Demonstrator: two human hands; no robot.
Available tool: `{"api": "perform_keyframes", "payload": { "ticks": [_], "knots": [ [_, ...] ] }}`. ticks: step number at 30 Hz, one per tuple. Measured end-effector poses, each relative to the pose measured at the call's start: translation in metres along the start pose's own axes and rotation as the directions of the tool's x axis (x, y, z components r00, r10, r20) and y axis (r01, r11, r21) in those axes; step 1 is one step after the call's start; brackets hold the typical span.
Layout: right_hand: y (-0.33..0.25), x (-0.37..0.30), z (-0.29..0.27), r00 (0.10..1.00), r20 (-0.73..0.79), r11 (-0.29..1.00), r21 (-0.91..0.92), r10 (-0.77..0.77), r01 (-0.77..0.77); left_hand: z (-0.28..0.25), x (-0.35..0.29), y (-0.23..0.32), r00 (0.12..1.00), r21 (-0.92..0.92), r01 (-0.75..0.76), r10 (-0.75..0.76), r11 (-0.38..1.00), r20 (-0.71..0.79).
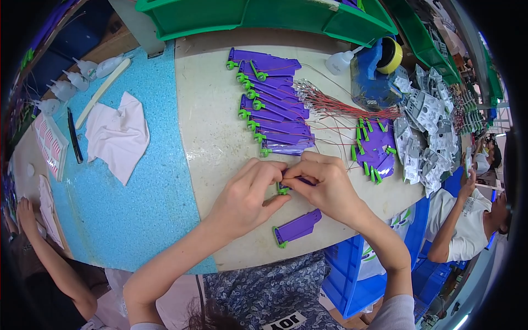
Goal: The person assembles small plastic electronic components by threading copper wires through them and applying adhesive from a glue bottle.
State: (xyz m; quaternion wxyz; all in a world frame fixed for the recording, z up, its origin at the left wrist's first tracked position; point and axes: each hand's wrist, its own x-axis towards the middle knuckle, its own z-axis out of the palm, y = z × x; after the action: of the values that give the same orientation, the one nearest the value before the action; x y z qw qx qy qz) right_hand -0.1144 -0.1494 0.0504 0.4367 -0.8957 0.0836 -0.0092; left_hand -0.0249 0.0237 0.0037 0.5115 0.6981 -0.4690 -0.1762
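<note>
Over the front part of the table, my left hand (242, 192) and my right hand (330, 184) meet with bent, pinching fingers on one small purple plastic piece with a green end (283, 190). Fingers cover most of it. A similar purple piece (297, 227) with a green end lies just in front of my hands. Beyond them, several purple pieces (283, 110) with green round ends overlap in a column. A bundle of thin red wires (352, 107) runs from that column toward the right.
Grey plastic housings (432, 118) are heaped on the right, beside a purple plate with green clips (379, 146). A blue tape dispenser (367, 71) and green bins (264, 16) stand at the back. Left, a pink cloth (118, 135) lies on a blue mat (148, 220). Other people sit at both sides.
</note>
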Motion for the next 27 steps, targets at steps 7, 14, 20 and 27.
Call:
{"api": "perform_keyframes", "payload": {
  "ticks": [7, 14, 20, 27],
  "knots": [
    [0.002, -0.018, 0.000, 0.993, 0.002, 0.988, 0.091, 0.122, -0.121, 0.001, 0.004, 0.000, 0.985, 0.107, -0.163, 0.168, 0.981, -0.034],
    [0.006, -0.019, 0.004, 1.000, -0.013, 0.993, 0.120, -0.011, 0.013, 0.000, 0.003, 0.002, 0.991, 0.073, -0.130, 0.132, 0.989, -0.018],
    [-0.001, -0.015, 0.002, 0.991, 0.026, 0.986, -0.099, -0.134, 0.136, 0.001, 0.004, -0.001, 0.996, 0.024, -0.077, 0.078, 0.997, -0.048],
    [0.007, -0.011, -0.002, 0.920, -0.219, 0.945, 0.048, 0.326, -0.323, 0.000, 0.006, 0.007, 0.998, 0.136, -0.051, 0.054, 0.989, -0.016]
  ]
}}
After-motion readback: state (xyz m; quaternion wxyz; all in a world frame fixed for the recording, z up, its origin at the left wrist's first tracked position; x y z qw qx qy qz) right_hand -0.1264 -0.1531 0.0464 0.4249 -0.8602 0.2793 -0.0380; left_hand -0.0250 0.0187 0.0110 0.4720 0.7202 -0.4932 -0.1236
